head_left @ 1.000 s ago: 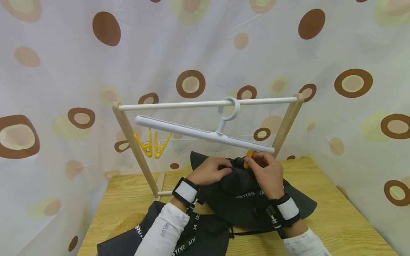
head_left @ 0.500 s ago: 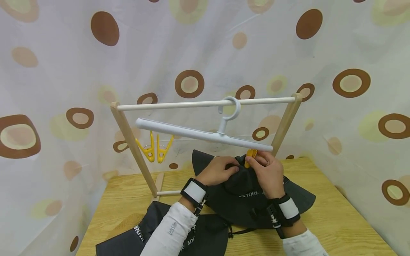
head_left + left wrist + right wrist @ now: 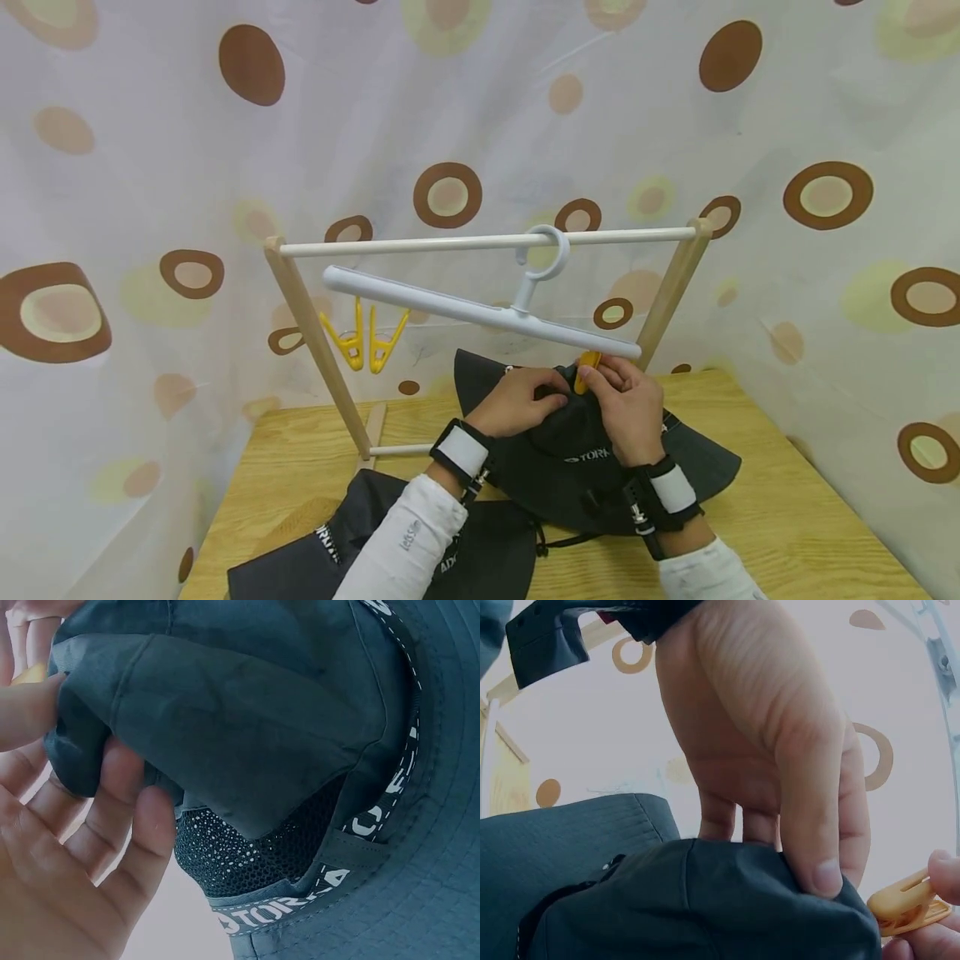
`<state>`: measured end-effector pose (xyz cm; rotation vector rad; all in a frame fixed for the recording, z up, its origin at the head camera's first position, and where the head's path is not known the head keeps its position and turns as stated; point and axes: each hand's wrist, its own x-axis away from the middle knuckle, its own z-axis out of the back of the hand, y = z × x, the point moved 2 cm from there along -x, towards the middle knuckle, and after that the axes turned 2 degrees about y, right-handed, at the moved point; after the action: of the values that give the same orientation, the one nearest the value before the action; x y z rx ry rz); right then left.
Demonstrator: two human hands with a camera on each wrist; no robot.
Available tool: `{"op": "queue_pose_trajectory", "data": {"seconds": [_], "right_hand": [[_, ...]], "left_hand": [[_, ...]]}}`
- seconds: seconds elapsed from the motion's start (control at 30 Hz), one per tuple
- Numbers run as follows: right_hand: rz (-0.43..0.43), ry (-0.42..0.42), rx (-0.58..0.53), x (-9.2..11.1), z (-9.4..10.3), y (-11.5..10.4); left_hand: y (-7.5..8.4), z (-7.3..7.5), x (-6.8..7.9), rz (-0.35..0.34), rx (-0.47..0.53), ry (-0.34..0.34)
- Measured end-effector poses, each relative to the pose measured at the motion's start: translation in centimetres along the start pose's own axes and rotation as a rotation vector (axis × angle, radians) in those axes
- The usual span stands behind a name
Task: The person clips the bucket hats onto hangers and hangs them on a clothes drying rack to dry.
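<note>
In the head view a black wide-brimmed hat (image 3: 555,492) is held up by its crown below the right end of a white hanger (image 3: 450,310). My left hand (image 3: 521,402) pinches the fabric of the crown; in the left wrist view its thumb and fingers lie on both sides of the cloth (image 3: 225,712). Between the thumb and fingers of my right hand (image 3: 632,408) is a yellow clothespin (image 3: 587,371). The right wrist view shows this clothespin (image 3: 907,900) with its end right at the crown's edge, beside the left hand (image 3: 780,765). Its jaws are partly hidden.
The tilted hanger hooks over the white bar (image 3: 405,246) of a wooden rack (image 3: 315,350). Two yellow clothespins (image 3: 381,342) hang under its left end. A second black hat (image 3: 300,558) lies front left on the wooden table (image 3: 795,517), partly under the left sleeve. A patterned curtain stands behind.
My left hand has shifted right along the crown, closer to the right hand. The right hand keeps the clothespin in nearly the same place. The hanger and hanging clothespins have swayed slightly.
</note>
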<state>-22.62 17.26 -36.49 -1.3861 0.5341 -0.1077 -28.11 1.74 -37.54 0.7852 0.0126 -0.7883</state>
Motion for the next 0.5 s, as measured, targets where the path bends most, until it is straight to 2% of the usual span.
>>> {"op": "queue_pose_trajectory", "data": {"seconds": [0.27, 0.5], "right_hand": [[0.0, 0.028, -0.039, 0.34, -0.21, -0.13], [0.014, 0.038, -0.068, 0.43, -0.25, -0.29]], "left_hand": [[0.25, -0.36, 0.11, 0.016, 0.051, 0.014], [0.26, -0.49, -0.07, -0.004, 0.059, 0.014]]}}
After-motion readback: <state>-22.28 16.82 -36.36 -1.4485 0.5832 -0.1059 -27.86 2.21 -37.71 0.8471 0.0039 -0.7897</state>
